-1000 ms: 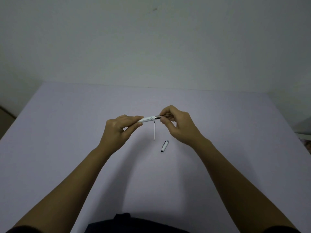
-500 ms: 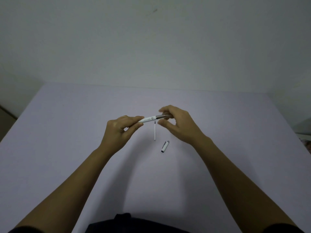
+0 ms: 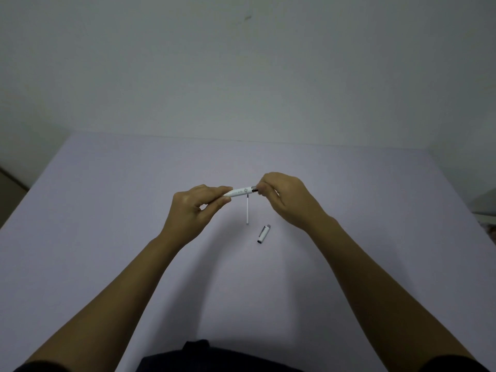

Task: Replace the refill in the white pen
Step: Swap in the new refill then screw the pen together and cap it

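While both hands hover above the pale lilac table [image 3: 112, 216], the white pen [image 3: 239, 192] lies nearly level between them; the left hand [image 3: 192, 210] pinches the barrel's left end between thumb and curled fingers [image 3: 214, 189], pressed together around it; the right hand [image 3: 288, 200] closes its fingertips [image 3: 261, 187] on the dark metal end of the pen, thumb and forefinger pinching it, the other fingers curled in close; a thin white refill [image 3: 247, 210] lies on the table just below the gap between the two sets of fingertips, its far end hidden behind the barrel; the white pen cap [image 3: 263, 234] rests on the table a little nearer the person than the right fingers, below and just right of the refill, apart from it, tilted with its dark open end nearer the person
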Motion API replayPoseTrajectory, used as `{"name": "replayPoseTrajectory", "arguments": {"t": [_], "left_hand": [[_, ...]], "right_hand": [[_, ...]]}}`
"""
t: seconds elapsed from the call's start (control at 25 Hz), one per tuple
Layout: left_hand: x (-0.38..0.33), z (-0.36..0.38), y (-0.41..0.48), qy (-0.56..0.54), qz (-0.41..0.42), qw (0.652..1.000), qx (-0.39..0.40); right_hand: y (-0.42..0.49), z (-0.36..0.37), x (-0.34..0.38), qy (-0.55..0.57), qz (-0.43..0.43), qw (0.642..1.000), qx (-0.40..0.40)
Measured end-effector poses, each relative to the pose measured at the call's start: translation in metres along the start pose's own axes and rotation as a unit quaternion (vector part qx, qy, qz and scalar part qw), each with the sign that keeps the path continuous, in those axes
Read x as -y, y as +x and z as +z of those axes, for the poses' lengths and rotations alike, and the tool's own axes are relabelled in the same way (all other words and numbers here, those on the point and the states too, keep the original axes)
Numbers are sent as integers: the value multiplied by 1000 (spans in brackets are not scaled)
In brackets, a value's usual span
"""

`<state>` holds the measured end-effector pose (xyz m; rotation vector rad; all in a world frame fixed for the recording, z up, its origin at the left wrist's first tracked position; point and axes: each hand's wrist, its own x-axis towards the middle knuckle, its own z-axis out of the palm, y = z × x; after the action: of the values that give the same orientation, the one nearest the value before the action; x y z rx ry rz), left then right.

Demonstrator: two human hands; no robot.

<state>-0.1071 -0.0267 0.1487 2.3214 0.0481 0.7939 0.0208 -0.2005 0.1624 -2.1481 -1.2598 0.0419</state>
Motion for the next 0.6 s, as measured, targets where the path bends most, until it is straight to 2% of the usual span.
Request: {"name": "replayPoseTrajectory", "arguments": {"t": [0.6], "left_hand": [[0, 0, 0, 3, 3, 1000, -7]], "right_hand": [[1, -6, 3, -30, -25, 999, 2]]}}
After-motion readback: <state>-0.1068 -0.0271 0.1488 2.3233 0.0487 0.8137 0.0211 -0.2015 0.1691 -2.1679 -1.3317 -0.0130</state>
